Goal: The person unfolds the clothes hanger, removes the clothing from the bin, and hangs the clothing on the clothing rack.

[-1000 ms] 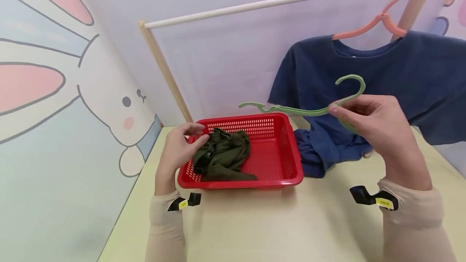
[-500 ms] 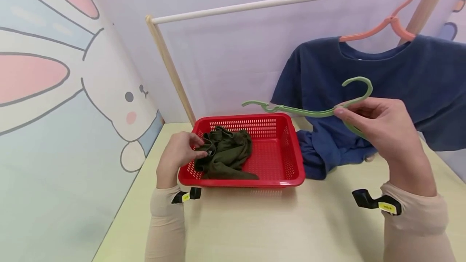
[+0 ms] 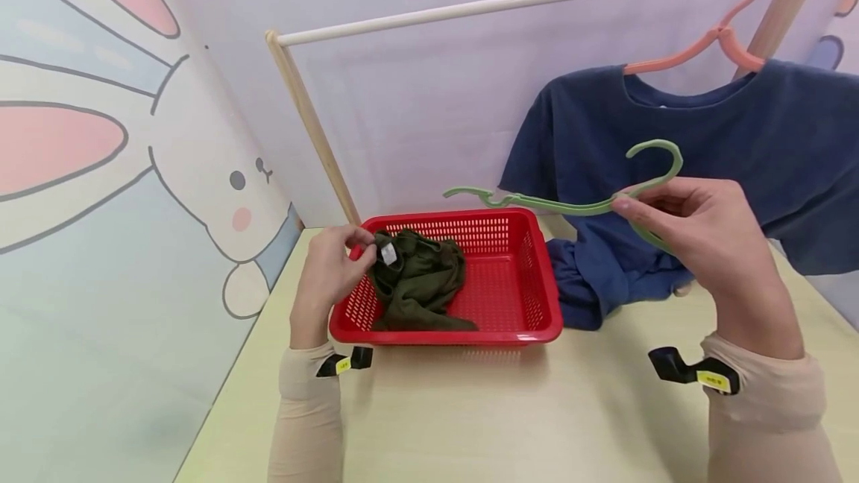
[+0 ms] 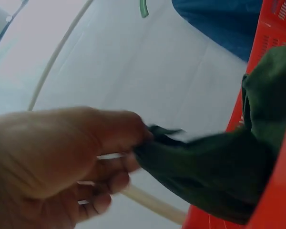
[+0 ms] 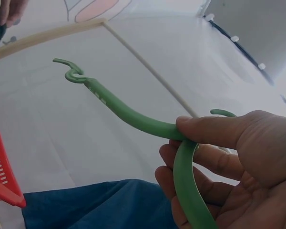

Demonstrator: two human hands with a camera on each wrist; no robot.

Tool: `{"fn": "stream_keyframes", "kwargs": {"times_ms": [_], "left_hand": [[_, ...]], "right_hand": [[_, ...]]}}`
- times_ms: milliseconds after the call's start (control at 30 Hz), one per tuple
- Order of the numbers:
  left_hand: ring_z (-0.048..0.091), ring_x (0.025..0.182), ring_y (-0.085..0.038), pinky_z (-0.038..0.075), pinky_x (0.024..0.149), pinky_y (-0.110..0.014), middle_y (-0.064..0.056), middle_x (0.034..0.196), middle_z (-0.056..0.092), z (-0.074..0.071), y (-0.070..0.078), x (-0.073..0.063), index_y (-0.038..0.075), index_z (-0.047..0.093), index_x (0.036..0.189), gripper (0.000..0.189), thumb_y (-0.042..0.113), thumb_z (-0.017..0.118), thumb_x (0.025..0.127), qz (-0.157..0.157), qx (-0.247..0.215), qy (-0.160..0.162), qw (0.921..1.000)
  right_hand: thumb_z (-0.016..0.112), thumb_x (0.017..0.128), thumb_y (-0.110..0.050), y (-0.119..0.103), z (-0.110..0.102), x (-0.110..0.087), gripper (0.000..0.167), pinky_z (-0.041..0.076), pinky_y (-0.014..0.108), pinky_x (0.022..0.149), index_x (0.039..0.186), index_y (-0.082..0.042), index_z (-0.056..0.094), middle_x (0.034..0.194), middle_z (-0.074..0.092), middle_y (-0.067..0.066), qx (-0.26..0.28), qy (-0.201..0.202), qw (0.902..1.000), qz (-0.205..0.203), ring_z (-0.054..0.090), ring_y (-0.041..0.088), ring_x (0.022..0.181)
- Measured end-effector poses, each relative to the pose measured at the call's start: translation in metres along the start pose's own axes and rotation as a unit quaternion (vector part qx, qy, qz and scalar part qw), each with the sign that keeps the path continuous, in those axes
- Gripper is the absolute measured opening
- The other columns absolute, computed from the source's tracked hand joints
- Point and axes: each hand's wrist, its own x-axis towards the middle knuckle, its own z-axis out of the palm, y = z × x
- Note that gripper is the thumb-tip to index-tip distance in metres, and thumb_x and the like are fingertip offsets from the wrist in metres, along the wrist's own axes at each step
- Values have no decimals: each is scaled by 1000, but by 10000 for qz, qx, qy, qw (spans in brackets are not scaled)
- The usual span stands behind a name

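Note:
My left hand (image 3: pixel 330 268) pinches the edge of a dark green garment (image 3: pixel 423 278) at the left side of a red basket (image 3: pixel 496 293). A white label shows near the pinched cloth, which is lifted a little while the rest lies crumpled in the basket. In the left wrist view the garment (image 4: pixel 214 167) stretches from thumb and fingers to the basket. On the right, my right hand (image 3: pixel 705 233) holds a green clothes hanger (image 3: pixel 570 209) near the base of its hook, thumb against fingers. One arm of the hanger (image 5: pixel 128 112) points left, above the basket's right part.
Behind stands a rack with a white rail (image 3: pixel 510 2) and wooden posts. From it hangs a navy T-shirt (image 3: pixel 684 133) on a pink hanger (image 3: pixel 678 58); its lower part bunches on the table (image 3: pixel 503 416). A wall with a rabbit drawing (image 3: pixel 221 177) borders the left side.
My left hand moved into the basket, took hold of the green garment's edge and drew it slightly up and left, baring the label. The right hand keeps the hanger nearly still.

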Motion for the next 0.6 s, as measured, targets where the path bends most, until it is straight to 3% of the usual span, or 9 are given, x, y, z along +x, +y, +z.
{"fn": "stream_keyframes", "kwargs": {"times_ms": [67, 167, 300, 467, 533, 600], "left_hand": [[65, 103, -37, 57, 85, -45, -13, 105, 77, 0, 6, 0, 5, 80, 111, 11, 11, 79, 102, 440, -228, 463, 9977], [62, 104, -34, 53, 87, -44, -12, 105, 77, -1, 16, 0, 5, 80, 112, 11, 9, 80, 102, 1037, -573, 1060, 9873], [60, 104, -26, 50, 88, -37, -10, 107, 79, -4, 31, -4, 6, 80, 113, 13, 9, 82, 100, 1602, -1003, 1524, 9701], [60, 107, -21, 50, 90, -32, -8, 110, 79, -6, 49, -11, 7, 80, 114, 15, 12, 83, 99, 2076, -1570, 1590, 9523], [61, 108, -21, 51, 92, -33, -7, 112, 78, -5, 54, -12, 7, 80, 114, 15, 11, 82, 99, 2159, -1769, 1424, 9496], [63, 109, -23, 53, 93, -37, -7, 114, 78, -1, 57, -11, 7, 80, 114, 15, 9, 81, 100, 2135, -1848, 1177, 9521]], "right_hand": [[86, 101, -34, 0, 0, 0, 35, 55, 22, 70, 129, -12, 83, 93, 79, -13, -9, 22, 10000, -22, 65, 16, 89], [85, 101, -33, 0, -1, 1, 35, 54, 22, 70, 129, -12, 84, 93, 79, -13, 2, 57, 10000, -59, 65, 16, 89], [85, 102, -33, -1, -1, 1, 34, 54, 22, 70, 129, -12, 84, 94, 79, -13, 33, 66, 9999, -76, 65, 16, 90], [85, 102, -34, -1, -1, 0, 35, 55, 21, 71, 129, -12, 83, 95, 79, -14, 65, 114, 9999, -79, 64, 17, 91], [85, 102, -33, -1, -2, 0, 34, 54, 21, 71, 128, -11, 83, 95, 79, -15, 100, 140, 9998, -75, 63, 17, 91], [85, 102, -33, -1, -2, 0, 34, 54, 21, 71, 128, -11, 83, 95, 79, -14, 137, 159, 9998, -75, 63, 18, 91]]}}
